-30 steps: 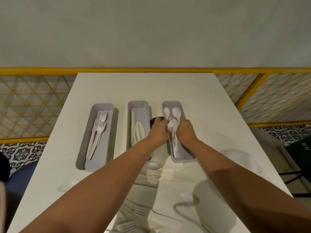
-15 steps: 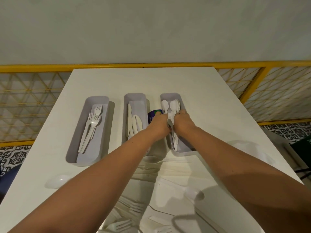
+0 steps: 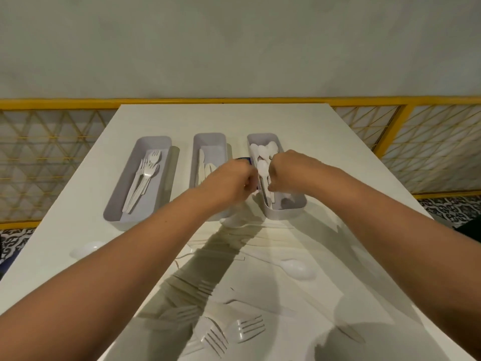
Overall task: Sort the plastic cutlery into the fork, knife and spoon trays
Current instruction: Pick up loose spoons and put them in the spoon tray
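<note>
The bench (image 3: 299, 121) carries three grey trays side by side: the fork tray (image 3: 113, 214) on the left, the knife tray (image 3: 209, 138) in the middle and the spoon tray (image 3: 285, 213) on the right. Each already holds some of its own kind.

Both hands are at the spoon tray, as they were a second ago. Then they were pressed together over the spoons (image 3: 264, 152). Now they have drawn a little apart, and one spoon's bowl shows in the gap between them. The left hand (image 3: 233, 178) sits curled at the tray's left wall. The right hand (image 3: 290, 170) is curled over the tray's middle, against the spoons. The backs of the hands hide the fingers, so I cannot tell whether either one pinches a handle or has let go.

I judge that a bunch of spoons has just gone into its tray and is being straightened or released, so this batch is near done.

Much is left. Loose forks (image 3: 242, 329) lie at the near edge, a loose spoon (image 3: 296, 268) lies to the right, and more pale pieces lie in the arms' shadow.

A small blue thing (image 3: 243, 159) shows between the knife and spoon trays. No writing on it can be read, and no brand shows anywhere.
</note>
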A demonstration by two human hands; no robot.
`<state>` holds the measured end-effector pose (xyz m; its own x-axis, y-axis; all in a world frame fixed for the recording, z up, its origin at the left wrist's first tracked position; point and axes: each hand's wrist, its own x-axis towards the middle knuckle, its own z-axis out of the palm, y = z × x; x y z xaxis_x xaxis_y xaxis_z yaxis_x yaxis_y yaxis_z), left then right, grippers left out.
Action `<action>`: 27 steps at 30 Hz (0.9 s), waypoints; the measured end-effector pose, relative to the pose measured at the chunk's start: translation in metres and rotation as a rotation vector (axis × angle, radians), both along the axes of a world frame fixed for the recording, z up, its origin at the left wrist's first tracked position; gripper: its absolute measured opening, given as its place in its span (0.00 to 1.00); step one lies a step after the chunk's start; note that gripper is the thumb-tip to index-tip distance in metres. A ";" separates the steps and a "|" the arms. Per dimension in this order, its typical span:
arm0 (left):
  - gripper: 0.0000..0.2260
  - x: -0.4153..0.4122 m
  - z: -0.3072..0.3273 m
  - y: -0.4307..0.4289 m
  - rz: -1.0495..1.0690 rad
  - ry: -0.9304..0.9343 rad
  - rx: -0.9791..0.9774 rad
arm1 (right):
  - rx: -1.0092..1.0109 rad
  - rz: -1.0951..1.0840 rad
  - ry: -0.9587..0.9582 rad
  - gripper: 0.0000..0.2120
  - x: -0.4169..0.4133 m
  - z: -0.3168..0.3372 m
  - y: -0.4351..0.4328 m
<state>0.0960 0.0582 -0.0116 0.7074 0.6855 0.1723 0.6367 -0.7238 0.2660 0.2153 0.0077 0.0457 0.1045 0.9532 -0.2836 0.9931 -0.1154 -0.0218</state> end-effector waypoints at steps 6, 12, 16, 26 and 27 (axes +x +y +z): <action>0.13 -0.030 -0.026 -0.034 -0.053 0.238 -0.039 | -0.259 0.132 0.078 0.13 0.000 -0.018 -0.048; 0.13 -0.030 -0.041 -0.050 -0.035 0.310 0.011 | -0.318 0.086 0.033 0.18 0.008 -0.046 -0.074; 0.09 -0.031 -0.055 -0.056 -0.020 0.320 0.114 | -0.291 0.056 0.005 0.20 0.012 -0.060 -0.089; 0.08 -0.030 -0.064 -0.065 0.045 0.283 0.308 | -0.153 0.023 0.060 0.09 0.021 -0.079 -0.104; 0.08 -0.030 -0.063 -0.066 0.059 0.277 0.346 | -0.112 0.023 0.074 0.06 0.022 -0.079 -0.105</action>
